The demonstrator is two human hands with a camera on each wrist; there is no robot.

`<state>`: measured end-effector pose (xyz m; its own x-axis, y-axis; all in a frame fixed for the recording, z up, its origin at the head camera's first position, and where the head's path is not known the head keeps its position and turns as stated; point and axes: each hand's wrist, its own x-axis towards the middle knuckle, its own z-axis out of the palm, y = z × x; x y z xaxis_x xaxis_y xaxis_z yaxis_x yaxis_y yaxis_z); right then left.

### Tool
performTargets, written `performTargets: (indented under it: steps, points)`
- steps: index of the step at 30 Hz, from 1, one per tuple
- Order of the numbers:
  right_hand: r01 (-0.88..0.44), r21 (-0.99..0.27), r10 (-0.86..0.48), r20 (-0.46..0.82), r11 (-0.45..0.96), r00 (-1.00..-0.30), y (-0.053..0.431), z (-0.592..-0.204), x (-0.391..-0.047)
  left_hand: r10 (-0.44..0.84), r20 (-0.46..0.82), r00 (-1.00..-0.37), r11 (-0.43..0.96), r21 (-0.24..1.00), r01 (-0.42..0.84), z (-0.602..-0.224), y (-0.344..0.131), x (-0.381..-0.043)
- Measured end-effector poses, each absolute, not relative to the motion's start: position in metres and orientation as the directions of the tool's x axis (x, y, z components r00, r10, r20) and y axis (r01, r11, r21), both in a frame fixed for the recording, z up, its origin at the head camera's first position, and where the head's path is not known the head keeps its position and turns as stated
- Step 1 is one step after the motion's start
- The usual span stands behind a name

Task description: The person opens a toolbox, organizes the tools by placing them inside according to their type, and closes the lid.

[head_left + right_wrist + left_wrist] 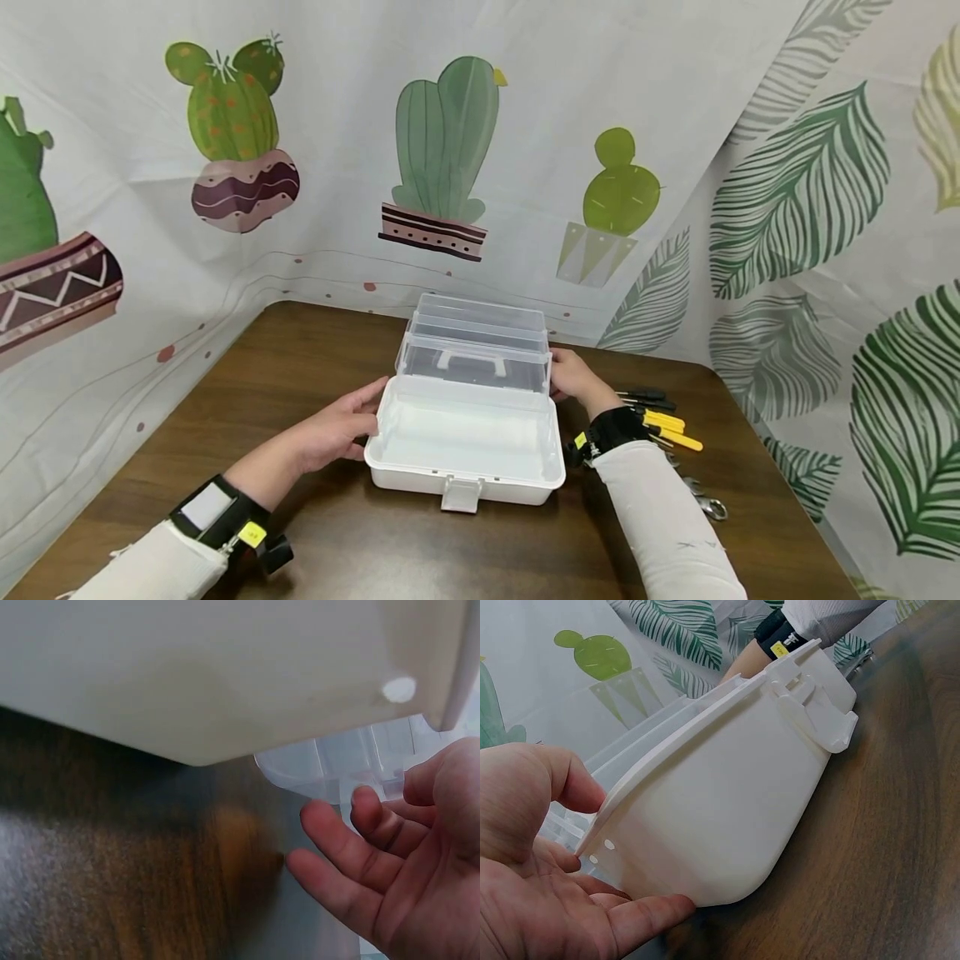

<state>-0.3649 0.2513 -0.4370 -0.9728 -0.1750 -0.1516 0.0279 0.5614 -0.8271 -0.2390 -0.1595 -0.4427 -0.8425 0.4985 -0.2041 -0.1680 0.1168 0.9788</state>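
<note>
Box [510, 492] is sitting on the table [337, 542] between the hands, popped open with the clear lid [423, 367] at its 12 o'clock. Looks like stiff, light plastic, probably kinda slick, and I'd baby that thin lid. Best hold is likely the two ends, up under the rim [697, 731]. Left hand [333, 429] grips the 9 o'clock end, thumb on the rim, box at its 3. Right hand [576, 375] has half-curled fingers by the lid, which sits at their 9; can't tell if they're actually gripping.
</note>
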Motion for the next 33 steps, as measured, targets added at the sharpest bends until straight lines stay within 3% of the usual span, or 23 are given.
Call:
performTargets:
  steps: [8,15,21,28,33]
  points:
    - [-0.012,-0.761,-0.184,-0.142,0.648,-0.973,0.252,-0.434,-0.362,0.435,-0.209,-0.876,0.172,0.974,-0.147,-0.436,-0.160,-0.242]
    - [-0.051,-0.683,-0.233,-0.177,0.729,-0.956,0.265,-0.419,-0.353,0.342,-0.115,-0.932,0.252,0.967,-0.027,-0.422,-0.157,-0.259]
    - [-0.148,-0.564,-0.301,-0.187,0.812,-0.935,0.295,-0.391,-0.355,0.269,-0.067,-0.961,0.298,0.954,0.017,-0.424,-0.150,-0.281]
    - [-0.113,-0.542,-0.270,-0.219,0.832,-0.937,0.342,-0.367,-0.359,0.223,-0.069,-0.972,0.333,0.943,0.010,-0.430,-0.145,-0.299]
    - [-0.126,-0.423,-0.227,-0.198,0.897,-0.954,0.376,-0.362,-0.359,0.223,-0.088,-0.971,0.301,0.953,-0.017,-0.431,-0.143,-0.306]
